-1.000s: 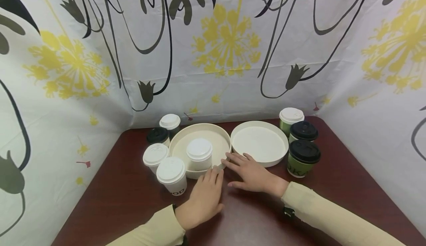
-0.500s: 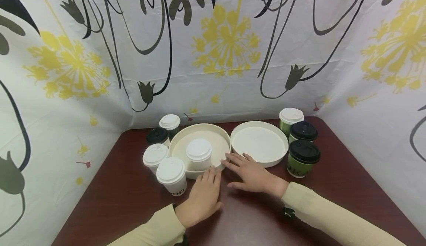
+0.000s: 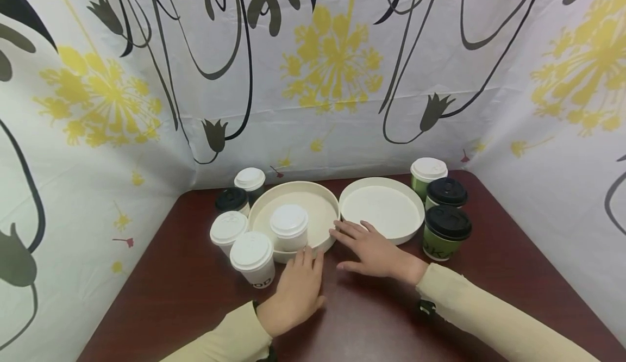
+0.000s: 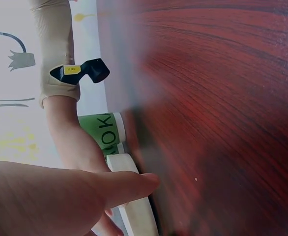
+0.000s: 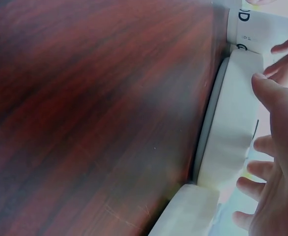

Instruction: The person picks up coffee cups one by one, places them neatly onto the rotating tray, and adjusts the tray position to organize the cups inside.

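A white-lidded paper cup (image 3: 289, 226) stands upright inside the left round cream tray (image 3: 320, 199), near its front rim. My left hand (image 3: 295, 291) has its fingers stretched out at that rim, just in front of the cup; whether they touch the cup is unclear. Over the left tray's right rim, by the gap between the trays, my right hand (image 3: 374, 248) spreads its fingers and holds nothing. The right round tray (image 3: 381, 204) has no cup in it. In the left wrist view, the left thumb (image 4: 134, 187) lies straight before a pale tray wall (image 4: 139, 216).
Left of the trays stand several lidded cups, including a white one (image 3: 251, 258) close to my left hand and a black-lidded one (image 3: 232, 200). On the right are a green cup (image 3: 446, 234), another black-lidded cup (image 3: 446, 192) and a white-lidded green cup (image 3: 428, 177). Patterned cloth (image 3: 337, 150) surrounds the table.
The cup in the left tray has shifted slightly left. My right hand has moved a little to the right and away from it. My left hand is almost where it was.
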### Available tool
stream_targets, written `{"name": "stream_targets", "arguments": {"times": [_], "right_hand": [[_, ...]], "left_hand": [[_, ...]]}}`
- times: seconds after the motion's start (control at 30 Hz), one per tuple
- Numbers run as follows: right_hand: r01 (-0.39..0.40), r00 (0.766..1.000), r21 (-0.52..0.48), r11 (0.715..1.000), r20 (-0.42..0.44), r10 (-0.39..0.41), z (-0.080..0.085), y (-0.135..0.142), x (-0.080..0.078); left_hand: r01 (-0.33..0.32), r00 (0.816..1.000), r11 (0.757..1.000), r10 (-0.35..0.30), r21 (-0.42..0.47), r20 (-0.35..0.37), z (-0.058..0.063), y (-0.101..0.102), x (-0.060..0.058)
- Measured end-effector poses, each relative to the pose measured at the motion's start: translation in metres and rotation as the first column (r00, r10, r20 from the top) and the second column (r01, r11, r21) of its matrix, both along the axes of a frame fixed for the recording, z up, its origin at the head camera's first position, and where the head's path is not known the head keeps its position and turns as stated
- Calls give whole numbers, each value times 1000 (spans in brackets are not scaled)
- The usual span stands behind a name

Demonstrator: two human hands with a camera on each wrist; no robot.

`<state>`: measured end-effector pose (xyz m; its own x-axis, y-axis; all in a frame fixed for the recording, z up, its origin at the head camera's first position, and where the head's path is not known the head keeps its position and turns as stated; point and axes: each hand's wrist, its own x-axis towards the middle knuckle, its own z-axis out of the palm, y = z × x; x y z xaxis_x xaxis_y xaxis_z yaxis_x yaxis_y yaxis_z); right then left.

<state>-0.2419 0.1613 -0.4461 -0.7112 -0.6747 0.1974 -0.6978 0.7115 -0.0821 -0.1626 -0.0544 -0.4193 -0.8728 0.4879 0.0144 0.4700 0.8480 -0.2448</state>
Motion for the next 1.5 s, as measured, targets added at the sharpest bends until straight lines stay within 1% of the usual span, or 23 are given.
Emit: {"name": "stream_targets", "arguments": {"times": [0.17,0.43,0.6,0.8,1.03,1.23,1.37,1.5], "right_hand": [[4,1000,10,1000,7,-5,1,1,-3],[6,1000,14,1000,21,-6,0,-1,-4],[1,1000,22,1000,21,-2,-1,-2,-2],[-12,1000,27,1000,14,12,-1,-4,2],[-14,1000,33,999,25,14,0,-6,6],[-32,999,17,999,20,31,2,-7,10],[-39,999,16,999,3,39,3,-8,11],[-38,999,16,999,12,38,2,-7,9]], "left_hand": [[-19,999,1000,18,-13,-36,3,-1,2],[-40,999,999,41,35,-32,5,-3,3],[-36,999,998,37,43,-3,6,-1,3],[-26,999,999,27,40,-23,5,3,3],[-21,1000,999,21,31,-1,3,4,2],[-21,1000,999,21,25,-11,2,4,1],[-24,1000,1000,24,15,-13,1,4,0],[-25,1000,1000,25,-2,-12,1,4,-1]]}}
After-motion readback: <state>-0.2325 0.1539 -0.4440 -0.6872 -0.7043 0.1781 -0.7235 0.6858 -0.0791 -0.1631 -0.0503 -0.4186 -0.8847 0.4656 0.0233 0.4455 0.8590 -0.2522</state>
